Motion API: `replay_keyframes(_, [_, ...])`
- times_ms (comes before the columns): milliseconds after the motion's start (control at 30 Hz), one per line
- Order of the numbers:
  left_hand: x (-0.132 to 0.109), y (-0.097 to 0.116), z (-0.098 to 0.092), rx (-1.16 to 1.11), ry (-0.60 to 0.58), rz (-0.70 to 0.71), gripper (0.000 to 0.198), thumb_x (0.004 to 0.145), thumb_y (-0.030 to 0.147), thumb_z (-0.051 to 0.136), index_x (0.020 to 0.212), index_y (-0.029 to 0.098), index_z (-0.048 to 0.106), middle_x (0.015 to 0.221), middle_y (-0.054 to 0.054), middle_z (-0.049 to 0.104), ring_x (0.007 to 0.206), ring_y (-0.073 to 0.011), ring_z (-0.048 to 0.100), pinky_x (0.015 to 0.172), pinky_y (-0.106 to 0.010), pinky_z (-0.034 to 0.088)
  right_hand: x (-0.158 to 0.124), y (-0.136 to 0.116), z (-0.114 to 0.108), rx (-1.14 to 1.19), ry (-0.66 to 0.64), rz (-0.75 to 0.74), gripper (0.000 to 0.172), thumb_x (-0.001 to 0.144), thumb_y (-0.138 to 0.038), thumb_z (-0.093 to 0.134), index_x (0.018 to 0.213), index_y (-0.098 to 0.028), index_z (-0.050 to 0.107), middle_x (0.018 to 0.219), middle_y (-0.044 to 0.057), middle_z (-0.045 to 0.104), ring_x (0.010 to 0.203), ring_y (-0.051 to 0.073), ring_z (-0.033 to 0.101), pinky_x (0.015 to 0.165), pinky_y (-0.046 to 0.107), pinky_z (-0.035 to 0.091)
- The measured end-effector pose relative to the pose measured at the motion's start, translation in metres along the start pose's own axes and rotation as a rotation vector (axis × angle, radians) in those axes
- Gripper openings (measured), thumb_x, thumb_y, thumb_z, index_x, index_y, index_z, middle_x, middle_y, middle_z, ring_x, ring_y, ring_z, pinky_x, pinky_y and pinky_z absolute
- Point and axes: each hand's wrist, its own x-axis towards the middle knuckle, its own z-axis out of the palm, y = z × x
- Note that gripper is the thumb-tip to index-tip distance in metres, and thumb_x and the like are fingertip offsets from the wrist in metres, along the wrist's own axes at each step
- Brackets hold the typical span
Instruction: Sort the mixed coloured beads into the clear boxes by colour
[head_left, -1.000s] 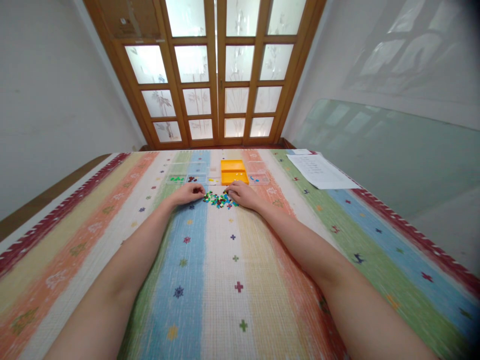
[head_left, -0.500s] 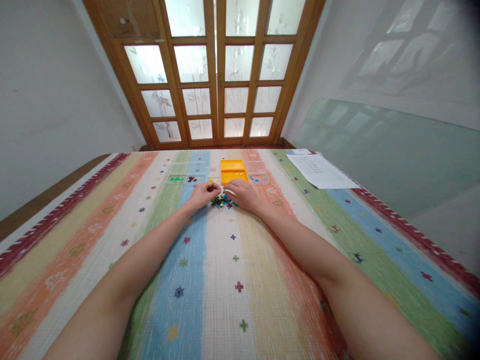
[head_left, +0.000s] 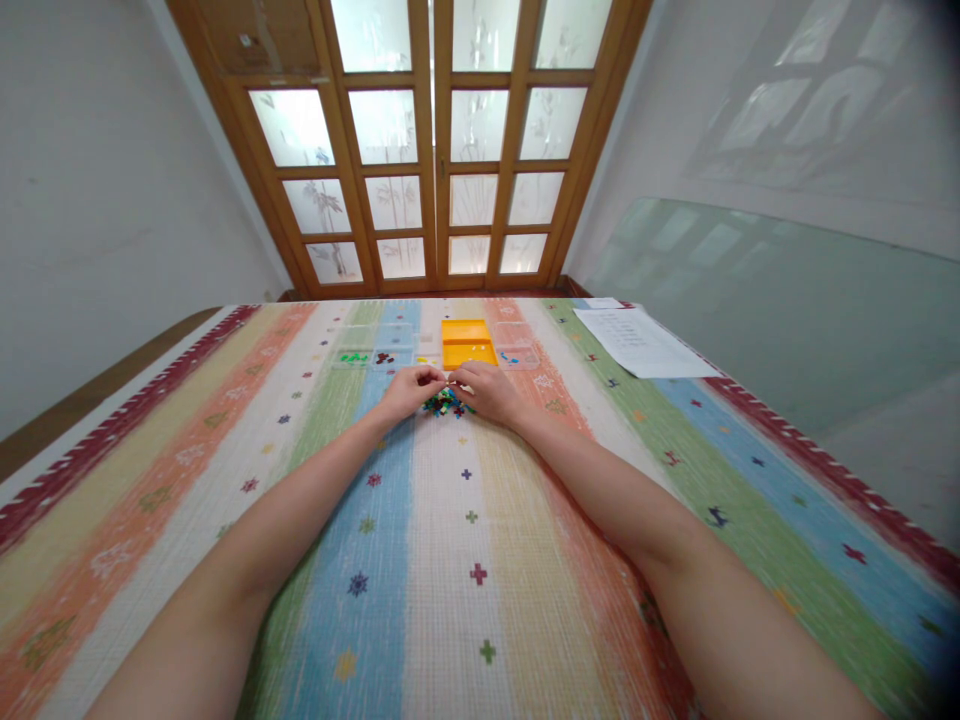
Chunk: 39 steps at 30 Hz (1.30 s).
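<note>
A small heap of tiny coloured pieces lies on the striped cloth in front of me. My left hand rests at the heap's left edge with its fingers curled together over the pieces. My right hand is at the heap's right edge, fingers bent and pinched close to those of the left. What either hand holds is too small to see. Just beyond the hands stands an orange tray, flanked by clear compartments, one with green pieces, one with dark red pieces and one with blue pieces.
A white printed sheet lies at the far right of the cloth. Wooden glazed doors stand behind the table's far edge. A wall with a glass panel runs along the right side.
My left hand has slid right from beside the heap to its edge, meeting the right hand's fingers above the pieces. The right hand has barely moved.
</note>
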Motion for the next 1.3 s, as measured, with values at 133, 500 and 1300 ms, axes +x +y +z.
replay_keyframes(133, [0.000, -0.004, 0.000, 0.064, 0.028, 0.003, 0.024, 0.086, 0.038, 0.066, 0.094, 0.017, 0.073, 0.084, -0.004, 0.071, 0.073, -0.0156, 0.061, 0.070, -0.028, 0.048, 0.000, 0.000, -0.002, -0.026, -0.038, 0.090, 0.020, 0.103, -0.029, 0.053, 0.100, -0.021, 0.071, 0.096, 0.009, 0.070, 0.090, 0.021, 0.061, 0.083, 0.032, 0.044])
replay_keyframes(500, [-0.005, -0.011, -0.003, 0.531, -0.103, 0.204, 0.018, 0.091, 0.031, 0.063, 0.098, 0.020, 0.076, 0.093, -0.006, 0.071, 0.085, -0.0204, 0.063, 0.083, -0.034, 0.049, -0.006, 0.042, -0.007, -0.045, 0.217, 0.556, 0.019, 0.097, -0.029, 0.055, 0.100, -0.019, 0.071, 0.094, 0.009, 0.073, 0.083, 0.022, 0.063, 0.078, 0.033, 0.046])
replay_keyframes(1300, [-0.012, -0.002, 0.005, 0.709, -0.243, 0.405, 0.027, 0.097, 0.028, 0.055, 0.116, 0.025, 0.074, 0.121, -0.008, 0.071, 0.119, -0.0267, 0.059, 0.110, -0.046, 0.041, -0.006, 0.032, -0.003, -0.025, -0.015, 0.451, 0.019, 0.098, -0.022, 0.055, 0.101, -0.021, 0.074, 0.100, 0.007, 0.077, 0.088, 0.021, 0.066, 0.077, 0.030, 0.044])
